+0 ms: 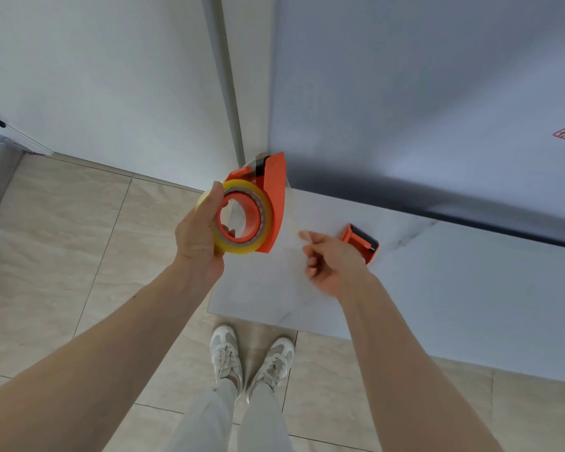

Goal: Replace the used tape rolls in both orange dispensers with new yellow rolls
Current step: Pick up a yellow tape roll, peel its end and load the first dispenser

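Two orange plastic tape dispensers in view. First orange dispenser (272,197) is held up in the air by the left hand (199,236), above the bench's near-left corner; one yellow translucent tape roll (242,220) sits on its orange hub, left fingers wrapped round the roll's rim. Second orange dispenser (361,241) lies on the white marble-patterned bench (454,288), partly hidden behind the right hand (331,264). Right hand hovers loosely curled, thumb and forefinger pressed together; whether they pinch tape, cannot tell. Bench surface to the right is open; tiled floor (62,239) lies past the left edge.
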The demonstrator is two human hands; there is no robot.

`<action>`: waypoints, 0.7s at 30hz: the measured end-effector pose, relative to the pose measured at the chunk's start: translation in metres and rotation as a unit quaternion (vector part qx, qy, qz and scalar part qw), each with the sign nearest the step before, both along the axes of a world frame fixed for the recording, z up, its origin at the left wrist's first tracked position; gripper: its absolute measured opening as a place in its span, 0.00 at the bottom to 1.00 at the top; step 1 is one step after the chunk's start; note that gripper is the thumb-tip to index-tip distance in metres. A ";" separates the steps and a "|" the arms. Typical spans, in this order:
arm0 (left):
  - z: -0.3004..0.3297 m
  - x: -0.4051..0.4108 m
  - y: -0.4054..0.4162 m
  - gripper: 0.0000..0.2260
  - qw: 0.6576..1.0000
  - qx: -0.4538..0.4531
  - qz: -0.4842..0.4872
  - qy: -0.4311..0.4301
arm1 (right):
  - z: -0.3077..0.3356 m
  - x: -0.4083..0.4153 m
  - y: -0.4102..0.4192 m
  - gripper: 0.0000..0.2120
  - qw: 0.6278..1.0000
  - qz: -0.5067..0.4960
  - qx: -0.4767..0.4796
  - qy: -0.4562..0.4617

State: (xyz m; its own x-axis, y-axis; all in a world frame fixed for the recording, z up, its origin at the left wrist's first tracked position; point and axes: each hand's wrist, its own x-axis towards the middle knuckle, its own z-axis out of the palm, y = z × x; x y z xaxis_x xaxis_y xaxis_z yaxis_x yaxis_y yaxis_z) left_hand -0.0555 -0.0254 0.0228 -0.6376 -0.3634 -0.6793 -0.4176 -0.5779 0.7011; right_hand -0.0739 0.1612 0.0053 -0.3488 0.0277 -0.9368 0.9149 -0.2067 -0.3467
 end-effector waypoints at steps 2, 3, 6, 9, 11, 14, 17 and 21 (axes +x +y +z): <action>0.002 -0.005 0.003 0.16 1.000 -0.006 0.010 -0.017 | 0.002 0.007 -0.011 0.17 0.998 -0.023 -0.047 -0.021; 0.002 -0.007 0.005 0.20 1.000 -0.008 0.016 -0.026 | 0.003 0.009 -0.015 0.17 0.997 -0.034 -0.066 -0.027; 0.001 -0.009 0.009 0.35 0.998 -0.012 0.033 -0.044 | 0.004 0.014 -0.025 0.16 0.992 -0.066 -0.098 -0.041; -0.001 -0.008 0.015 0.37 0.998 -0.018 0.042 -0.053 | 0.004 0.019 -0.033 0.15 0.986 -0.101 -0.121 -0.045; 0.000 -0.009 0.020 0.29 0.997 -0.027 0.041 -0.065 | 0.005 0.024 -0.037 0.16 0.984 -0.114 -0.128 -0.041; 0.002 -0.011 0.024 0.20 0.994 -0.068 0.031 -0.085 | 0.008 0.029 -0.041 0.15 0.988 -0.108 -0.099 -0.048; 0.001 -0.010 0.027 0.23 0.989 -0.123 -0.001 -0.080 | 0.007 0.032 -0.046 0.13 0.990 -0.111 -0.071 -0.042; -0.006 -0.002 0.033 0.26 0.978 -0.187 -0.042 -0.084 | 0.001 0.040 -0.052 0.18 0.991 -0.093 -0.095 -0.017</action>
